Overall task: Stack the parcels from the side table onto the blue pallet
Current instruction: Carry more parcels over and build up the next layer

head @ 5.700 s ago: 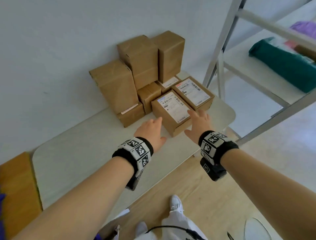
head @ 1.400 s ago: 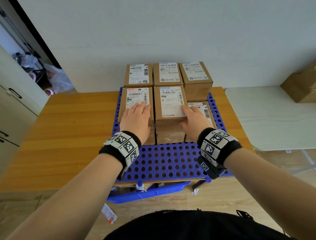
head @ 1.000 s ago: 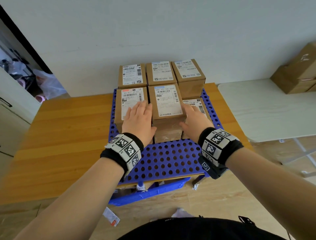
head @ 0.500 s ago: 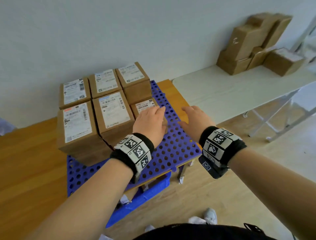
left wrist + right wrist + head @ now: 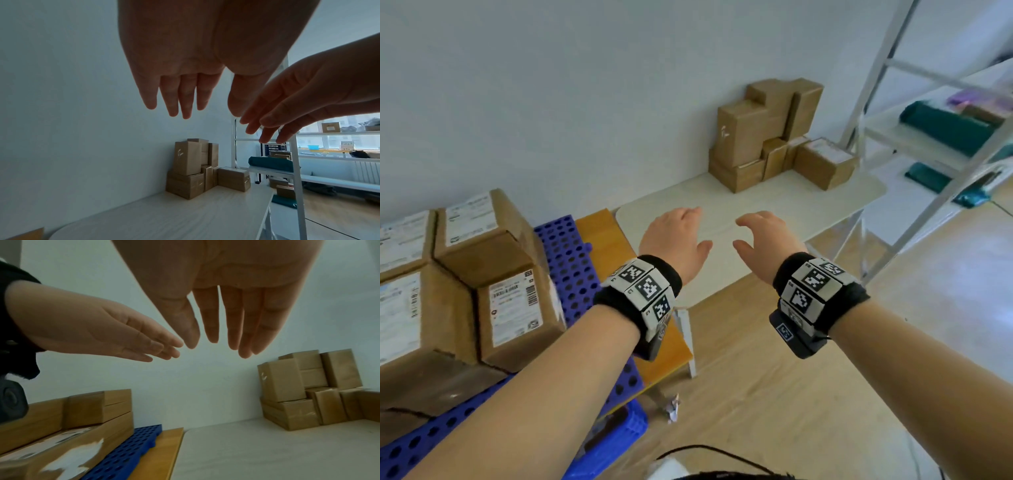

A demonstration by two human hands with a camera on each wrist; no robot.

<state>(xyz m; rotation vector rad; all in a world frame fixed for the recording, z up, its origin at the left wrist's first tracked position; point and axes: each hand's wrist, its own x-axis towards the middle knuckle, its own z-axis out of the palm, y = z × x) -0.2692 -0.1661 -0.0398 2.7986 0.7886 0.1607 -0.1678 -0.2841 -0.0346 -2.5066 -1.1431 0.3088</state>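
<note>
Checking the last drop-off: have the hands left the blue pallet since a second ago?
Yes. Both hands are off the pallet, now empty above the white side table.

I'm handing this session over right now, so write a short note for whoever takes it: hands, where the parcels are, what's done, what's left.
Left hand: open, holding nothing, in the air over the near end of the white side table.
Right hand: open and empty too, beside the left.
Done: several brown cardboard parcels with white labels stand packed together on the blue perforated plastic pallet, which lies on the orange wooden table.
Left: a pile of plain brown cardboard parcels at the side table's far end, against the wall. The labelled one on the right stands free, probably the easiest next pick.
</note>
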